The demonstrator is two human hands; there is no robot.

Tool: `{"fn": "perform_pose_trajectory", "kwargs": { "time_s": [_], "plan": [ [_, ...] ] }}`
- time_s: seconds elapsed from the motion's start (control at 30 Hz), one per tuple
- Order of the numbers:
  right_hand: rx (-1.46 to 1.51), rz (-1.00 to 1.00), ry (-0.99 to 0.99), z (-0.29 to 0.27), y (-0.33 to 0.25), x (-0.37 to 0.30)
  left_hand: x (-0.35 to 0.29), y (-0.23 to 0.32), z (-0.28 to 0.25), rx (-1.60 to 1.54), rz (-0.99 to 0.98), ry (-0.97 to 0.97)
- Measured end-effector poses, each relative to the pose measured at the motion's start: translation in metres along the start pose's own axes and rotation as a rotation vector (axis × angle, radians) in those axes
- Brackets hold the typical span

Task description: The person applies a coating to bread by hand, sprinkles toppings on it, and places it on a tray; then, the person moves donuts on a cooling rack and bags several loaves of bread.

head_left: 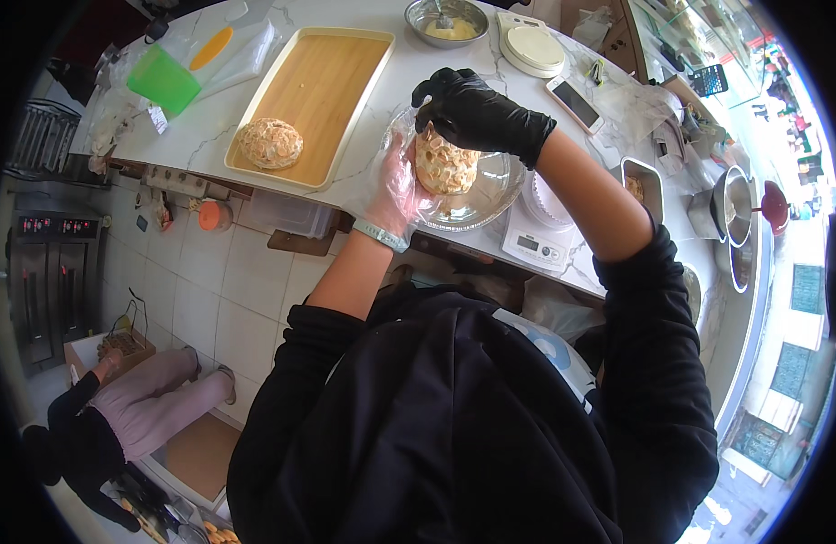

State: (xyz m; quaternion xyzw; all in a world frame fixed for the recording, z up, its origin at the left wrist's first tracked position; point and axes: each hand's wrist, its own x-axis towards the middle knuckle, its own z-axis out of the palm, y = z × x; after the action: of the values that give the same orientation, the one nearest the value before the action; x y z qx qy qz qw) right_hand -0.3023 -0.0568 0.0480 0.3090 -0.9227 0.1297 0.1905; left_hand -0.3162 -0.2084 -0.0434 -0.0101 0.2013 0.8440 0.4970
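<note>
My left hand, in a clear plastic glove, is closed around the side of a round bun coated with almond flakes. The bun is held over a clear shallow bowl. Above the bun's far end is my right hand in a black glove, its fingers bent and pinched together; whatever they hold, if anything, is hidden. A second flake-covered bun rests at the near left corner of a wood-patterned tray with a cream rim.
Beyond the bowl stand a metal bowl of pale cream and a round-topped white scale. A phone lies to the right, and a digital scale sits close by. At left are a green container and another person.
</note>
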Motion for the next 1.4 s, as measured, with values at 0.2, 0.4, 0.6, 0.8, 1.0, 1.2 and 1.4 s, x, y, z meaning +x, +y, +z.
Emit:
{"fn": "perform_pose_trajectory", "kwargs": {
  "time_s": [0.2, 0.4, 0.6, 0.8, 1.0, 1.2, 1.4],
  "plan": [
    [-0.011, -0.004, -0.009, -0.001, -0.001, 0.003, 0.0, 0.0, 0.0, -0.011, 0.002, 0.0],
    [-0.012, -0.016, 0.013, 0.007, 0.005, 0.003, 0.001, 0.0, -0.002, -0.006, 0.001, 0.014],
    [-0.036, -0.065, -0.104, 0.009, 0.014, 0.01, 0.003, -0.001, -0.005, -0.028, 0.003, 0.026],
    [-0.168, -0.054, -0.31, 0.005, 0.008, 0.022, 0.004, 0.0, -0.007, -0.049, 0.005, 0.014],
    [-0.087, 0.017, -0.304, 0.003, 0.01, 0.023, -0.001, 0.002, 0.001, -0.07, -0.008, -0.03],
    [0.126, 0.185, -0.14, -0.011, 0.012, 0.012, -0.007, 0.009, 0.006, -0.069, 0.034, -0.084],
    [0.535, 0.656, -0.044, -0.022, 0.003, -0.021, -0.011, 0.01, 0.008, -0.085, 0.078, -0.077]
  ]
}}
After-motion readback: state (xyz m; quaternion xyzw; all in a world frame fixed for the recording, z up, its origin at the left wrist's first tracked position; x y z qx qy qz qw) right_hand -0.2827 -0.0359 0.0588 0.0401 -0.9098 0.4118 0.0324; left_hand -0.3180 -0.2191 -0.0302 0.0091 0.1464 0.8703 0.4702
